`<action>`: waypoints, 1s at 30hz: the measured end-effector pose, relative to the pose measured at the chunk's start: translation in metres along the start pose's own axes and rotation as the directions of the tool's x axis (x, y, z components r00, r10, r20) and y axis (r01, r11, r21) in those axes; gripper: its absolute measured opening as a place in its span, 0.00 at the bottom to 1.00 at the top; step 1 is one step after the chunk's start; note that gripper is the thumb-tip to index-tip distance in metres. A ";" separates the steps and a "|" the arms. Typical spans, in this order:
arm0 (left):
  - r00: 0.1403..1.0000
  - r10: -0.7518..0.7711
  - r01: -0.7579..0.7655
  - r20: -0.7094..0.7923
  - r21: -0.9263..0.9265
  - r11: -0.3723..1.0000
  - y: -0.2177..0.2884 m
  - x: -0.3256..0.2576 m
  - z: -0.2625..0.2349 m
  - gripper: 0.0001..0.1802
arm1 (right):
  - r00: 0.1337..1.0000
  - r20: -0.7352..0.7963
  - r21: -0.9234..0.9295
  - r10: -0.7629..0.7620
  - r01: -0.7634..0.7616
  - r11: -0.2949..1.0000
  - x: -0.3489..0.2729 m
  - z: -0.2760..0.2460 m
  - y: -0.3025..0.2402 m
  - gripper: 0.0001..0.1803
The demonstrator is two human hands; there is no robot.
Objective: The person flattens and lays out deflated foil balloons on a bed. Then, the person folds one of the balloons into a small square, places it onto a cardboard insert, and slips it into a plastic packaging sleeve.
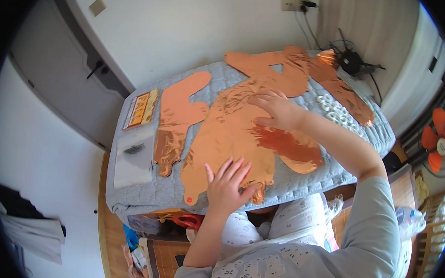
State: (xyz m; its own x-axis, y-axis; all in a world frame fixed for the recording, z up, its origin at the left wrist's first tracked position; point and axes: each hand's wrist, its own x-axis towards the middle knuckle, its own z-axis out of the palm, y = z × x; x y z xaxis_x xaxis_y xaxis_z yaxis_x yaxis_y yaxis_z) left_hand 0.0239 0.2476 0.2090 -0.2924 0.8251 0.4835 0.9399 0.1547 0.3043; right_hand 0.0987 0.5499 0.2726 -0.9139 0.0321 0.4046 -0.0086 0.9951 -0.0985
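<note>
A large flat rose-gold foil balloon point(227, 139) lies across the middle of the bed, wrinkled toward its far part. My left hand point(227, 186) rests on its near edge with the fingers spread. Farther off, my right hand point(277, 110) lies on the same foil, its fingers stretched out and holding nothing. To the left is another flat foil balloon point(181, 103), crumpled at its near end. Beyond my right hand spreads more rose-gold foil point(292, 74), and a further crinkled foil piece point(345, 90) sits at the far right. A small red dot marks the near left tab of the large balloon.
The quilted grey bed cover point(286, 186) carries a flat yellow-and-red package point(143, 108), a clear plastic sleeve point(136, 156) and a bunch of white rings point(338, 114). A black device with antennas point(352, 61) stands at the far right corner. An orange-bladed fan point(440, 139) is at right.
</note>
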 end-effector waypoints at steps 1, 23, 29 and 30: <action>1.000 0.026 -0.026 0.009 -0.010 1.000 -0.001 0.000 0.000 0.32 | 0.999 -0.019 0.037 0.031 -0.030 0.999 -0.011 -0.015 0.002 0.31; 0.861 0.508 -0.508 -0.025 -0.119 0.853 0.163 0.188 0.028 0.11 | 0.819 -0.210 0.048 0.534 -0.537 0.842 -0.302 -0.105 0.154 0.11; 0.853 0.511 -0.474 0.110 -0.248 0.845 0.201 0.242 0.088 0.13 | 0.635 -0.163 0.414 0.755 -0.651 0.636 -0.289 -0.097 0.163 0.11; 0.868 0.464 -0.400 0.180 -0.303 0.865 0.207 0.254 0.106 0.13 | 0.608 -0.187 0.484 0.771 -0.626 0.611 -0.295 -0.095 0.168 0.11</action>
State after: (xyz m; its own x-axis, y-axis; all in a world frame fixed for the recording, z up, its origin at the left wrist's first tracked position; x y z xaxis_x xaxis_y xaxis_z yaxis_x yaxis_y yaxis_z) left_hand 0.1629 0.5466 0.3081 0.2137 0.8853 0.4130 0.8767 -0.3603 0.3186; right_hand 0.4051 0.7165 0.2228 -0.4867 0.8045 0.3405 0.3708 0.5432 -0.7533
